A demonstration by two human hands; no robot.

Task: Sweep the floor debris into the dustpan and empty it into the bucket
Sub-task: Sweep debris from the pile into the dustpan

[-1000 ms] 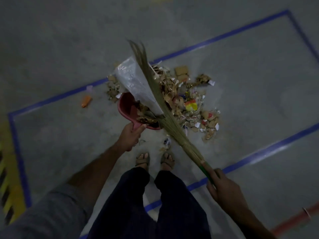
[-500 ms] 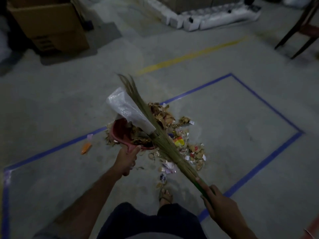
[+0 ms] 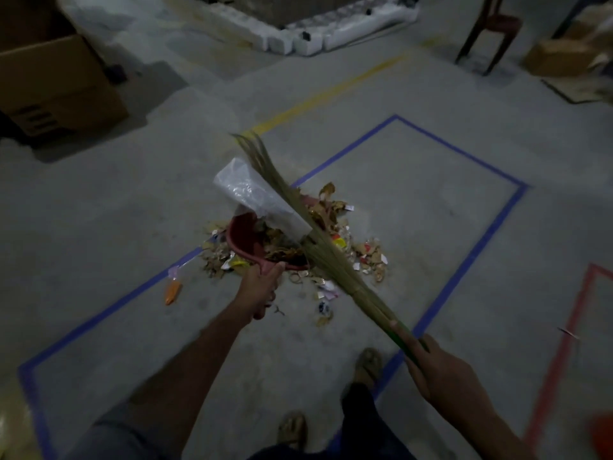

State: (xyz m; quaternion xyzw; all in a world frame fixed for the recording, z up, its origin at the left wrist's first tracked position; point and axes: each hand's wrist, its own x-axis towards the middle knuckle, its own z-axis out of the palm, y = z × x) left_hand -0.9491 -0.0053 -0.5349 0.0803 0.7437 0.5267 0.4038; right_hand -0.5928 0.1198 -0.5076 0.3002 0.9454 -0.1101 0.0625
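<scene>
Head view. Left hand has its fingers curled round the handle of the dark red plastic dustpan; the pan looks raised off the grey concrete floor and already holds brown scraps. Right hand grips the green handle end of the straw-coloured grass broom, fingers wrapped round it. The bristles lie across the pan's load and pin a crumpled clear plastic sheet against it.

The loose pile of cardboard and paper debris lies on the floor below and to the right of the pan, inside the blue tape rectangle. An orange scrap lies apart, to the left near the tape. No bucket clearly identifiable; an orange-red shape at the lower right edge is too cropped to tell.

Judgement: step in hand is carrying a loaded pan. Do it well by keeping the pan level, mouth tipped slightly up, broom pressure steady on the light sheet so it does not slide off. Much debris remains; further passes needed.
</scene>
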